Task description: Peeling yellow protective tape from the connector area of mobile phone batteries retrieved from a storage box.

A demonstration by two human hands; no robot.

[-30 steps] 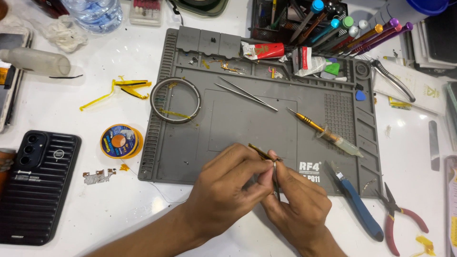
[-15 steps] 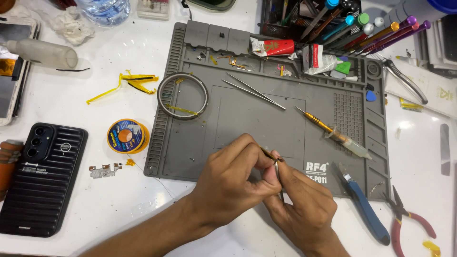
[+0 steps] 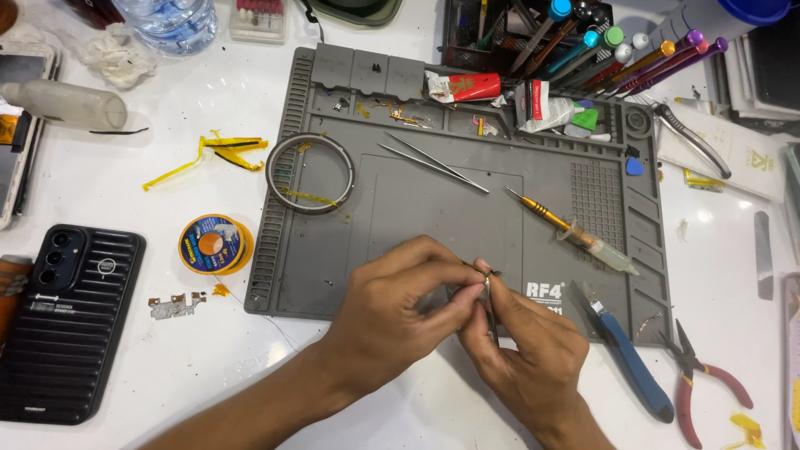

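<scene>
Pinching tiny dark part [image 3: 492, 273] between left hand [image 3: 400, 308], right hand [image 3: 525, 350].

- Hands: 2, left [image 3: 400, 312] and right [image 3: 525, 354]
- Grey work mat [image 3: 417, 217]: 1
- Black phone case [image 3: 67, 321]: 1
- Solder wick spool [image 3: 214, 244]: 1
- Tape ring [image 3: 310, 173]: 1
- Tweezers [image 3: 433, 161]: 1
- Red-handled pliers [image 3: 704, 379]: 1
- Blue-handled tool [image 3: 629, 354]: 1

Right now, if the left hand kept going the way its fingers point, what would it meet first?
The left hand points right and slightly up, so it would meet the right hand's fingertips and the small part pinched between them almost at once. Beyond lies the syringe; depth is unclear.
</scene>
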